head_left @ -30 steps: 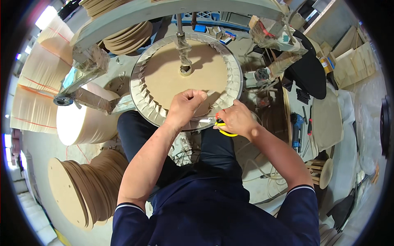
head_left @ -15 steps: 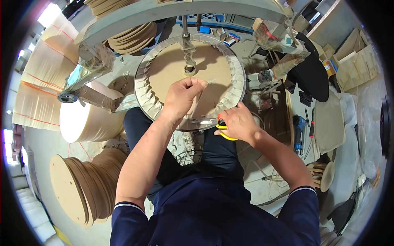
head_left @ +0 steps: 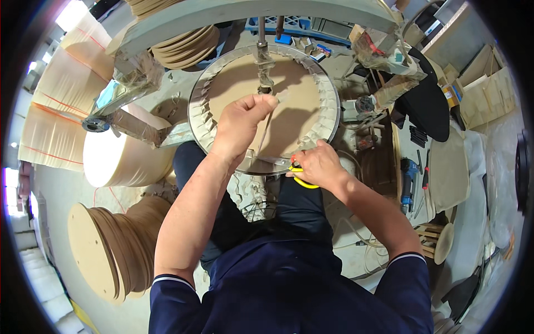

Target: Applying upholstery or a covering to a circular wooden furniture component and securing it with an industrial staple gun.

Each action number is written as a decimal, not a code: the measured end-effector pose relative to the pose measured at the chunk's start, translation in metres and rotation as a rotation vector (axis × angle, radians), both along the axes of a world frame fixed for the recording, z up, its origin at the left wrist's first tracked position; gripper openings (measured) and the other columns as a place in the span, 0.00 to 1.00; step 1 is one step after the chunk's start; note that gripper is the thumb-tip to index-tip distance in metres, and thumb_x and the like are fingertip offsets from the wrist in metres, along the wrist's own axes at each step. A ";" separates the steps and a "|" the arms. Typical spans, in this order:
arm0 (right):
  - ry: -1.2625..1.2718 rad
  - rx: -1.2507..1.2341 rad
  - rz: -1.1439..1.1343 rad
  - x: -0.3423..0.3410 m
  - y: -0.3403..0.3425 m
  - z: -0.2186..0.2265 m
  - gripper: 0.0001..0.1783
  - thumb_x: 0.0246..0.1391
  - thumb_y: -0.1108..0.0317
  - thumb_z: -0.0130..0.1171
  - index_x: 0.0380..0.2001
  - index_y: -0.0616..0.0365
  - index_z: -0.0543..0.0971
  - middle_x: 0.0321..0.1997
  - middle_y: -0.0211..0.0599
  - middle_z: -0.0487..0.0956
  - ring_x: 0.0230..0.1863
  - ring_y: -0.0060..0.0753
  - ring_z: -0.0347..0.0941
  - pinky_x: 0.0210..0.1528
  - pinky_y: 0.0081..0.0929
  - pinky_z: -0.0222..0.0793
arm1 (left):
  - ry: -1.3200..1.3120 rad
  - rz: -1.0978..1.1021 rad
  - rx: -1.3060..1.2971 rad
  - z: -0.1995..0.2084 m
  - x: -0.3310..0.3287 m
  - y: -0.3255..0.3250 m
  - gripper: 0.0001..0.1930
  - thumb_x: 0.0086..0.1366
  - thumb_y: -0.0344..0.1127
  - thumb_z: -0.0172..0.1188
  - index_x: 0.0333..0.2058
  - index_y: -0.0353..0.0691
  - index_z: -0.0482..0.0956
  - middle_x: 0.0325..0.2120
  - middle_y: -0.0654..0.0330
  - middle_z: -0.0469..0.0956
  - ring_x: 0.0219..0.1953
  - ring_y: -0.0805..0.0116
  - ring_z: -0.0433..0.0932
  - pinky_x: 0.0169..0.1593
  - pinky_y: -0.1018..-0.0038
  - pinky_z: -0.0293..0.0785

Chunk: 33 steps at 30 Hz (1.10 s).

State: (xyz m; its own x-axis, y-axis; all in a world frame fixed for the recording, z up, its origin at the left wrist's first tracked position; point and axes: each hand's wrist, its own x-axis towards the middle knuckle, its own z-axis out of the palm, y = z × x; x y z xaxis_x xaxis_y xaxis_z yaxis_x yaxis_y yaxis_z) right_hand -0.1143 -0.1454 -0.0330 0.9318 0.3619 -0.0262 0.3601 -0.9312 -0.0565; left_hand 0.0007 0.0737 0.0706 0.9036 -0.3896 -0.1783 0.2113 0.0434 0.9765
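Observation:
In front of me lies a round tan board [head_left: 233, 80] with pleated pale fabric [head_left: 324, 106] folded over its edge, ringed by a clear round rim. My left hand [head_left: 242, 121] is closed over the board, thumb and forefinger pinching the upper end of a thin pale strip [head_left: 263, 133]. That strip runs down toward the near edge. At the near right edge my right hand [head_left: 317, 164] is wrapped round yellow-handled scissors [head_left: 307, 184] with a bit of red at the handle. Their silver blades point left toward the strip's lower end; whether they touch it I cannot tell.
A metal post [head_left: 262, 33] comes down over the board from a grey frame beam [head_left: 250, 10]. Wrapped frame arms [head_left: 133, 131] flank it. At left stand stacked tan discs [head_left: 105, 250] and a large pale roll [head_left: 114, 161]. A blue power tool [head_left: 409, 181] lies at right.
The board sits slightly further right and up in view. Relative to it, my left hand has shifted a little left and away from me. The scissors' yellow handles are closer together.

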 end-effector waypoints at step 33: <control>-0.159 -0.067 -0.058 0.003 0.068 -0.001 0.38 0.54 0.24 0.65 0.31 0.54 0.82 0.20 0.35 0.83 0.22 0.39 0.84 0.48 0.43 0.74 | -0.187 0.177 -0.360 0.080 0.023 0.034 0.12 0.75 0.38 0.69 0.47 0.34 0.86 0.39 0.66 0.85 0.42 0.79 0.79 0.50 0.79 0.75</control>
State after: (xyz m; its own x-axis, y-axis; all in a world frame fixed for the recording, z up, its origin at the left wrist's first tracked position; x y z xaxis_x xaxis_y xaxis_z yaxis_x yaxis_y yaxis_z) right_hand -0.1117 -0.0774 -0.0335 0.9455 0.3096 0.1012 0.3049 -0.9505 0.0598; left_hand 0.0238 0.1074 0.1503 0.9657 -0.2337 0.1134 -0.0086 0.4076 0.9131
